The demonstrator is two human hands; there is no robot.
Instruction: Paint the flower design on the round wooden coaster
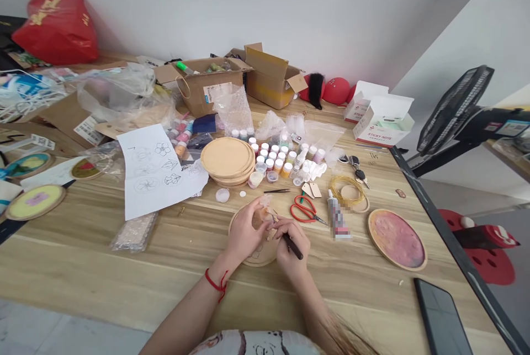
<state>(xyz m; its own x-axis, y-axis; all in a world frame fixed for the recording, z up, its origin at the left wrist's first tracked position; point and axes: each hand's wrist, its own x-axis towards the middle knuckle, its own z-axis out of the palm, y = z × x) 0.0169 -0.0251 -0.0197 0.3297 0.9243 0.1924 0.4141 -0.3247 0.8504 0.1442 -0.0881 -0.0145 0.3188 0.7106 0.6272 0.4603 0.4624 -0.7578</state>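
Note:
My left hand (244, 231) pinches a small translucent plastic piece (265, 212) above a round wooden disc (259, 257) that lies on the table. A red string is tied round that wrist. My right hand (292, 244) is closed on a thin dark tool (293, 247), its tip close to the plastic piece. Both hands rest over the disc and hide most of it. Red-handled scissors (304, 208) lie just beyond my right hand.
A stack of wooden discs (227, 160), many small paint jars (277, 159), a glue tube (336, 216), a pink painted disc (397, 239), a flower-sketch sheet (155, 175), cardboard boxes (207, 81), a phone (441, 316) and a fan (455, 109) surround the wooden table (103, 266).

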